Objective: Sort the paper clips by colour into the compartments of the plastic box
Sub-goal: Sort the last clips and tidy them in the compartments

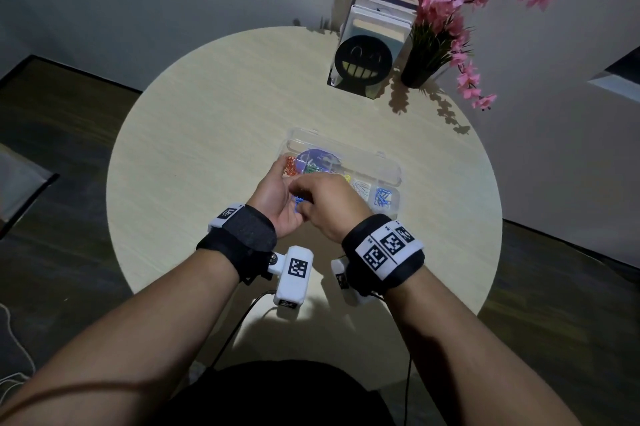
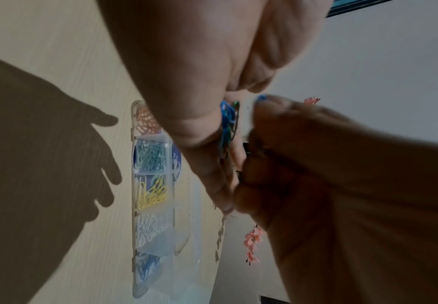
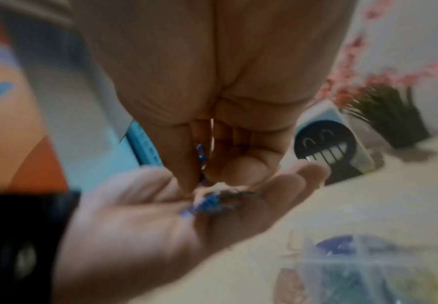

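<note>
While the hands meet low over the near middle of the round pale wooden table (image 1: pixel 207 121), this is how things stand:

Left hand: the left hand (image 1: pixel 277 199) lies palm up with its fingers nearly straight, like a little dish. A small heap of loose paper clips (image 3: pixel 213 200), mostly blue, with some darker ones, rests on the palm.

Right hand: the right hand (image 1: pixel 329 204) reaches down into that palm. Its fingertips (image 3: pixel 184 179) are bent and pinch one blue wire paper clip (image 3: pixel 200 153).

Box: the clear plastic box with a row of small compartments (image 1: pixel 391 167) sits open near the middle of the table, just past the hands.

Done: the row already holds orange clips (image 2: pixel 146 121), teal clips (image 2: pixel 151 156), yellow clips (image 2: pixel 152 194), white clips (image 2: pixel 148 228) and blue clips (image 1: pixel 382 198), each colour in its own compartment.

Left to do: I think the job is mostly done. Only the heap in the palm is left.

Next: the pinched clip probably belongs with the blue ones, at the box's right end.

Back edge: a smiley-face book stand (image 1: pixel 363 60) and a pot of pink flowers (image 1: pixel 436 10).
</note>
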